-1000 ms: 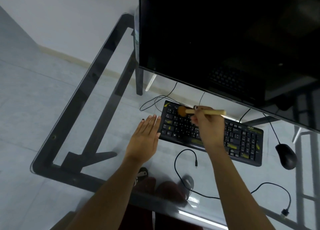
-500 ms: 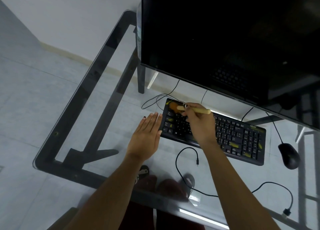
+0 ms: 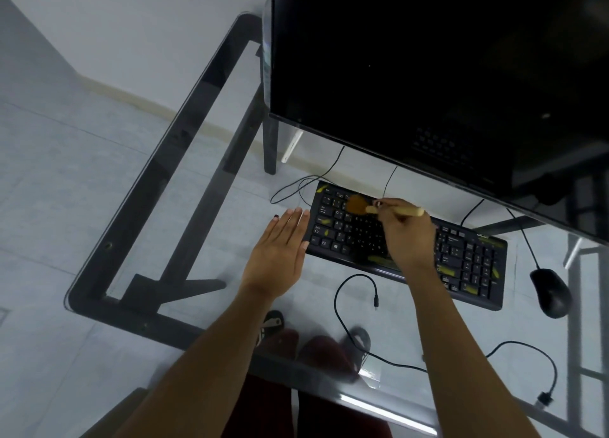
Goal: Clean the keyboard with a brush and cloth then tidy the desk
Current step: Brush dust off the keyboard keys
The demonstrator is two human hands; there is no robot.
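A black keyboard (image 3: 468, 256) with yellow smears on several keys lies on the glass desk (image 3: 197, 256) under the monitor. My right hand (image 3: 407, 236) grips a brush (image 3: 359, 204) with a pale wooden handle. Its orange-brown bristles rest on the keyboard's upper left keys. My left hand (image 3: 276, 256) lies flat on the glass with straight fingers, its fingertips touching the keyboard's left edge. No cloth is in view.
A large dark monitor (image 3: 428, 75) overhangs the keyboard's far side. A black mouse (image 3: 550, 292) sits right of the keyboard. A loose black cable (image 3: 342, 309) curls on the glass in front, ending in a plug (image 3: 545, 399) near the right. The desk's dark frame runs along the left.
The brush head swept left to the keyboard's top left corner, then came back slightly right along the upper rows. My left hand stayed in place at the keyboard's left edge.
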